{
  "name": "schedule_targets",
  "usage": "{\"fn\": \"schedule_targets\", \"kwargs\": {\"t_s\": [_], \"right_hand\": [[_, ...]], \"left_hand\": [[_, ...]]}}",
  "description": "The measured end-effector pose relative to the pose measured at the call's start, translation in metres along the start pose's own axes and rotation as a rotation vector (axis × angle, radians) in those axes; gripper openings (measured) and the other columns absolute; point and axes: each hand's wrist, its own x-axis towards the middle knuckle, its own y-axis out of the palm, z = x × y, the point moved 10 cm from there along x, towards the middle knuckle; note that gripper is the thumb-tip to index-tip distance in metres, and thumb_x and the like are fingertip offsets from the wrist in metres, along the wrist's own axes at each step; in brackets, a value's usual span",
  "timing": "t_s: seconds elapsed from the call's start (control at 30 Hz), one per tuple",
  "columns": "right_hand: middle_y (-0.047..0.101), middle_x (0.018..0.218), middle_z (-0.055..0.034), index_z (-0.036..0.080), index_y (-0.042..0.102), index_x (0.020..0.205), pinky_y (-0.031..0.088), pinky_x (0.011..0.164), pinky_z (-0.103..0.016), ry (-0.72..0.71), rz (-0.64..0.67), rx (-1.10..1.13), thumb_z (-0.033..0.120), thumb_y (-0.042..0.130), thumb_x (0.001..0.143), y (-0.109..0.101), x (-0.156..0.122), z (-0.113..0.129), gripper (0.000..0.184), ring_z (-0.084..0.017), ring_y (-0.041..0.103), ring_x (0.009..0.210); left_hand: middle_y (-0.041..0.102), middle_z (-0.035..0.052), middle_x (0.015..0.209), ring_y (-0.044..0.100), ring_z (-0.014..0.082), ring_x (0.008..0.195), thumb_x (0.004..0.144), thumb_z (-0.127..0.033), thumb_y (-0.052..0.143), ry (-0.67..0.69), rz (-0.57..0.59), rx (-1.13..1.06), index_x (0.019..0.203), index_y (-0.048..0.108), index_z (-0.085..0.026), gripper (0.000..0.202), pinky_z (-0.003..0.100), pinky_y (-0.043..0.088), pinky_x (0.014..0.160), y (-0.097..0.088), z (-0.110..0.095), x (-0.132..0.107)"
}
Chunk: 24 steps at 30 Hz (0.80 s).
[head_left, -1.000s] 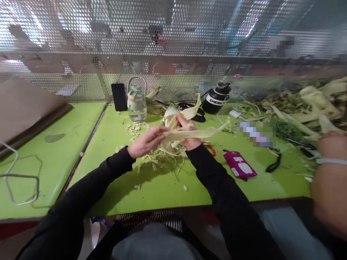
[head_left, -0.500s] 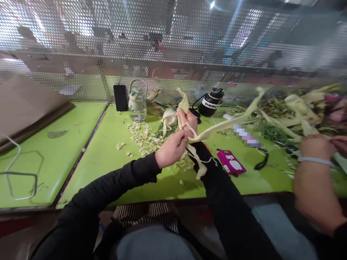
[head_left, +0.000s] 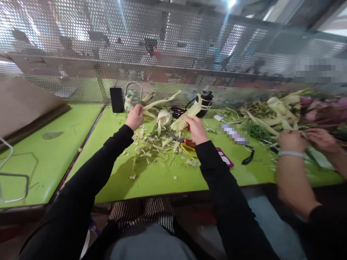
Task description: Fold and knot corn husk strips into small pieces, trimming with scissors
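Observation:
My left hand [head_left: 135, 117] is closed on one end of a narrow strip of corn husk [head_left: 162, 101], which slants up to the right. In my right hand [head_left: 197, 130] is a wider pale piece of husk [head_left: 186, 116], pinched between thumb and fingers. Between the hands sits a whitish, rounded bundle of husk [head_left: 165, 118], shaped somewhat like a flower. Scissors [head_left: 189, 147] with red and yellow handles lie under my right wrist, among cut husk scraps [head_left: 151, 146] spread over the green table [head_left: 108, 173].
At the back stand a black phone [head_left: 116, 100], a pale green bottle [head_left: 132, 99] and a black bottle [head_left: 205, 102]. A magenta packet [head_left: 225, 158] lies by my right forearm. A co-worker's hands [head_left: 294, 141] work at the right beside a husk pile [head_left: 279, 108]. Brown cardboard [head_left: 27, 103] rests left.
My hands, formerly together with husk strips trailing from them, have moved apart, left hand leftward. Each now holds its own husk piece. The scissors and scraps have come into view.

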Motion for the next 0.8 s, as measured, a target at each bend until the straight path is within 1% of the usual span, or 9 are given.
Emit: {"fn": "schedule_targets", "kwargs": {"t_s": [0.07, 0.13, 0.17, 0.2, 0.27, 0.33, 0.4, 0.53, 0.8], "right_hand": [[0.06, 0.069, 0.0057, 0.019, 0.06, 0.085, 0.04, 0.05, -0.022, -0.004, 0.042, 0.041, 0.044, 0.078, 0.073, 0.007, -0.009, 0.0, 0.033, -0.009, 0.051, 0.056], [0.061, 0.068, 0.0064, 0.021, 0.06, 0.084, 0.038, 0.05, -0.022, -0.008, 0.097, 0.072, 0.047, 0.083, 0.063, 0.018, -0.017, 0.002, 0.041, -0.009, 0.051, 0.056], [0.063, 0.07, 0.0061, 0.021, 0.06, 0.084, 0.039, 0.051, -0.022, -0.009, 0.128, 0.083, 0.048, 0.085, 0.059, 0.025, -0.02, 0.003, 0.044, -0.009, 0.052, 0.057], [0.064, 0.072, 0.0055, 0.021, 0.061, 0.085, 0.041, 0.053, -0.022, -0.008, 0.159, 0.092, 0.049, 0.086, 0.057, 0.032, -0.023, 0.004, 0.047, -0.01, 0.054, 0.06], [0.066, 0.075, 0.0044, 0.022, 0.061, 0.085, 0.043, 0.057, -0.024, -0.008, 0.22, 0.107, 0.05, 0.087, 0.055, 0.045, -0.029, 0.006, 0.048, -0.011, 0.056, 0.063], [0.064, 0.073, 0.0047, 0.022, 0.062, 0.084, 0.043, 0.058, -0.024, -0.014, 0.271, 0.117, 0.054, 0.085, 0.058, 0.057, -0.035, 0.008, 0.048, -0.011, 0.054, 0.061], [0.059, 0.067, 0.0061, 0.022, 0.063, 0.084, 0.039, 0.055, -0.024, -0.026, 0.312, 0.121, 0.057, 0.083, 0.062, 0.065, -0.04, 0.011, 0.046, -0.009, 0.047, 0.056], [0.053, 0.061, 0.007, 0.021, 0.066, 0.078, 0.03, 0.052, -0.023, -0.064, 0.37, 0.099, 0.052, 0.085, 0.064, 0.072, -0.049, 0.013, 0.039, -0.007, 0.038, 0.053], [0.054, 0.06, 0.0055, 0.021, 0.065, 0.07, 0.029, 0.054, -0.025, -0.088, 0.426, 0.079, 0.05, 0.079, 0.072, 0.078, -0.052, 0.005, 0.033, -0.008, 0.038, 0.054]], "left_hand": [[0.063, 0.0205, 0.118, 0.053, 0.0367, 0.122, 0.084, -0.016, 0.062, -0.04, 0.05, 0.024, 0.111, 0.062, -0.015, 0.028, 0.051, 0.041, 0.102, 0.008, 0.017, -0.001], [0.058, 0.0188, 0.133, 0.04, 0.0373, 0.139, 0.079, -0.021, 0.071, -0.015, 0.05, 0.027, 0.116, 0.064, -0.017, 0.038, 0.05, 0.034, 0.111, 0.013, 0.014, -0.014], [0.058, 0.018, 0.135, 0.041, 0.0347, 0.139, 0.083, -0.025, 0.067, 0.037, 0.053, -0.016, 0.117, 0.064, -0.016, 0.036, 0.047, 0.035, 0.112, 0.016, 0.003, -0.022], [0.061, 0.0167, 0.132, 0.05, 0.0307, 0.131, 0.089, -0.03, 0.061, 0.074, 0.118, -0.109, 0.118, 0.065, -0.015, 0.033, 0.044, 0.04, 0.108, 0.024, -0.008, -0.031], [0.068, 0.0131, 0.114, 0.064, 0.0235, 0.104, 0.094, -0.044, 0.055, 0.045, 0.384, -0.375, 0.116, 0.065, -0.015, 0.038, 0.038, 0.05, 0.091, 0.052, -0.026, -0.05], [0.07, 0.0087, 0.095, 0.064, 0.0159, 0.08, 0.089, -0.041, 0.067, -0.016, 0.578, -0.506, 0.099, 0.068, -0.012, 0.03, 0.032, 0.051, 0.077, 0.071, -0.037, -0.066], [0.066, 0.0034, 0.08, 0.057, 0.0099, 0.065, 0.087, -0.029, 0.07, -0.085, 0.524, -0.604, 0.086, 0.065, -0.012, 0.018, 0.027, 0.048, 0.068, 0.069, -0.036, -0.068], [0.061, -0.0006, 0.072, 0.051, 0.0056, 0.058, 0.089, -0.021, 0.068, -0.17, 0.369, -0.763, 0.08, 0.062, -0.012, 0.014, 0.023, 0.045, 0.062, 0.058, -0.02, -0.065], [0.057, -0.0016, 0.068, 0.054, 0.0063, 0.059, 0.093, -0.028, 0.065, -0.346, 0.344, -0.914, 0.081, 0.062, -0.013, 0.02, 0.025, 0.051, 0.069, 0.054, 0.012, -0.079]]}}
